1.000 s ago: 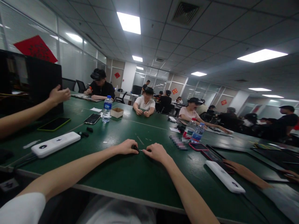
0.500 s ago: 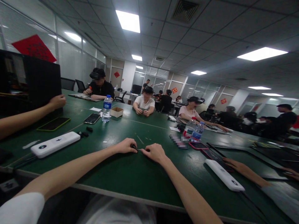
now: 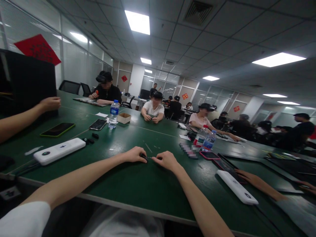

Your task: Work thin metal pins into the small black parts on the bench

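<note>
Both my arms reach out over the green table [image 3: 138, 187]. My left hand [image 3: 135, 154] is closed round a small black part [image 3: 144, 157] at its fingertips. My right hand [image 3: 166, 160] rests a little to its right, fingers pinched on a thin pale pin or wire [image 3: 149, 158] that spans the gap between the two hands. What the black part is I cannot make out. A few thin pale slivers [image 3: 148, 147] lie on the table just beyond my hands.
A white power bank [image 3: 59, 150], two small black parts [image 3: 92, 138] and two phones [image 3: 57, 129] lie at left. Another white power bank [image 3: 237, 187], a red-cased phone [image 3: 209, 155] and water bottles [image 3: 204, 139] sit at right. Other people's arms [image 3: 24, 117] reach in from both sides; several people sit opposite.
The arm of the person at left has dropped from the dark box towards the table. My view has shifted slightly. My own hands stay pinched together in the same spot.
</note>
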### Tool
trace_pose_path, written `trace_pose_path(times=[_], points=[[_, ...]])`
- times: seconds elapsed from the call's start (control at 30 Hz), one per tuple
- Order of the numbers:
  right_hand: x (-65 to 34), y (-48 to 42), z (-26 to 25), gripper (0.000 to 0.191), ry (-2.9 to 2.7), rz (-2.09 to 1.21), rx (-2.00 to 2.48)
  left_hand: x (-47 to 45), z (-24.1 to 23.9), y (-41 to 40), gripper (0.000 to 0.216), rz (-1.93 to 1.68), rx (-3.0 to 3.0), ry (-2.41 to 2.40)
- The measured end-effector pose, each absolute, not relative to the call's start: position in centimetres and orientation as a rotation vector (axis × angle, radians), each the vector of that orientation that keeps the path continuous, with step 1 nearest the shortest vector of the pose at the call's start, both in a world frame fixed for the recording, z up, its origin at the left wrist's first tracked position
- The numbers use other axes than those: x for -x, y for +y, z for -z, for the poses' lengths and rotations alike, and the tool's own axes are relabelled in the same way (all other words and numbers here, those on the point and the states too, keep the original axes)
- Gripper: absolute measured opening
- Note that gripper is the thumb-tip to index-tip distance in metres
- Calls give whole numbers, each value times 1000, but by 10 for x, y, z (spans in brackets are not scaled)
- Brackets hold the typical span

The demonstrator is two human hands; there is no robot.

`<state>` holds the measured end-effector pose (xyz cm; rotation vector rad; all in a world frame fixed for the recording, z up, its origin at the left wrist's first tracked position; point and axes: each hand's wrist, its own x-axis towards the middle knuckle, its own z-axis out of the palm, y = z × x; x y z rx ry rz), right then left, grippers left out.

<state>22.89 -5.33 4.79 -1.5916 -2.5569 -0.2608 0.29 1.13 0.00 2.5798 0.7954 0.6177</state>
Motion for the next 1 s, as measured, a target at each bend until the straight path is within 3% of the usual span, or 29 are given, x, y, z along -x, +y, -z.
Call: trace_pose_path(times=[1.0], points=[[-218,-62,-52,56,-2622,445,1611,0,3,13,34,-633,-2565,782]])
